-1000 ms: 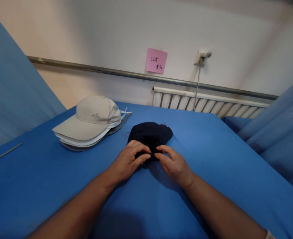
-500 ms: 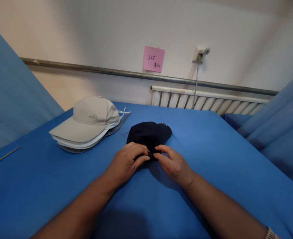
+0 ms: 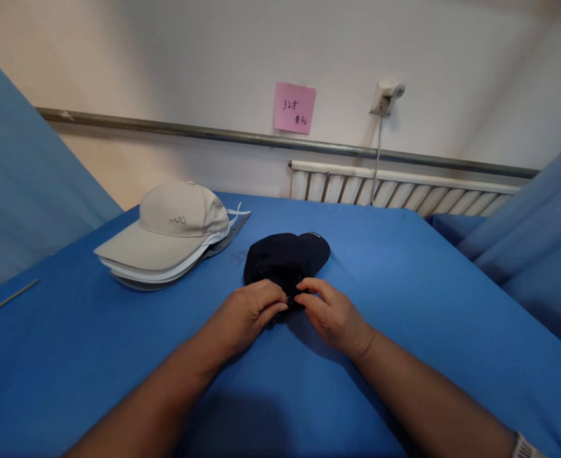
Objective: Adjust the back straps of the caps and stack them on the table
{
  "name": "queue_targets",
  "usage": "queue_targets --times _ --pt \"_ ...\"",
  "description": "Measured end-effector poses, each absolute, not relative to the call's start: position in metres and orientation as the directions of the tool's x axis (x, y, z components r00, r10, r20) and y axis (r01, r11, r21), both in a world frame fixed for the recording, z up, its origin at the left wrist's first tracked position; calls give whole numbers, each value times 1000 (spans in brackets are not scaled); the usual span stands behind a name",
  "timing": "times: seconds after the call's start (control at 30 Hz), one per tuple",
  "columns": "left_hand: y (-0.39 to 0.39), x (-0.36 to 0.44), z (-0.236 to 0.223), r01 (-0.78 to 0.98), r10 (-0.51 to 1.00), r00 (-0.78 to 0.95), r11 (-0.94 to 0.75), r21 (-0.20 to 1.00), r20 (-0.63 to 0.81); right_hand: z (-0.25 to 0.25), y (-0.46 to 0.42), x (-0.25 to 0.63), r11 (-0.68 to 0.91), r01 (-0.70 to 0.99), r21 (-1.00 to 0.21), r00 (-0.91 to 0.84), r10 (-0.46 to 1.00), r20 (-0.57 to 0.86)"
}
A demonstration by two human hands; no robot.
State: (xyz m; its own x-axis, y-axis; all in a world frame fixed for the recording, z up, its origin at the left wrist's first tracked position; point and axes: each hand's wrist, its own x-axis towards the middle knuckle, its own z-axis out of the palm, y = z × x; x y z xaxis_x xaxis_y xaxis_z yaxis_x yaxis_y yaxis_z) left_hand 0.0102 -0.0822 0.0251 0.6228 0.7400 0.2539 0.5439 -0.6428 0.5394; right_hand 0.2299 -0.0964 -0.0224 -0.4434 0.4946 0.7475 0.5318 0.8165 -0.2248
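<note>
A black baseball cap [image 3: 280,251] lies on the blue-covered table, its brim pointing back and to the right. At the cap's near edge, my left hand [image 3: 249,312] pinches the back strap between thumb and fingers. Just to the right, my right hand [image 3: 331,312] grips the same strap area with thumb and index finger. Between my fingertips shows a small shiny dark buckle or fastener [image 3: 289,300], too small to make out fully. My fingers hide part of the strap and the cap's rear opening.
To the left sits a stack of caps, a beige one [image 3: 175,219] on top of white and grey ones. A thin stick [image 3: 6,301] lies at the far left. Behind the table are a radiator [image 3: 395,187], a metal rail [image 3: 214,133] and a pink note [image 3: 294,108]. Blue curtains [image 3: 538,254] hang at both sides.
My left hand's fingers have shifted slightly down at the cap's strap, and the cap has turned a little. My right hand has stayed almost in place.
</note>
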Motion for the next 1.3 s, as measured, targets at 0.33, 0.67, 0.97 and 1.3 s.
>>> queue_targets --times 0.33,0.67,0.97,1.3 --pt "-80 12 15 580 732 661 -639 506 167 -17 -103 234 708 478 -519 -569 700 431" --pt "-79 13 26 509 772 595 -577 639 224 -15 -105 236 792 447 -417 -535 610 585" --pt "-88 16 34 543 789 551 -587 600 273 -14 -104 235 833 462 -306 -513 532 674" --pt "-89 16 35 521 805 549 -541 660 226 -15 -104 232 836 469 -284 -509 519 687"
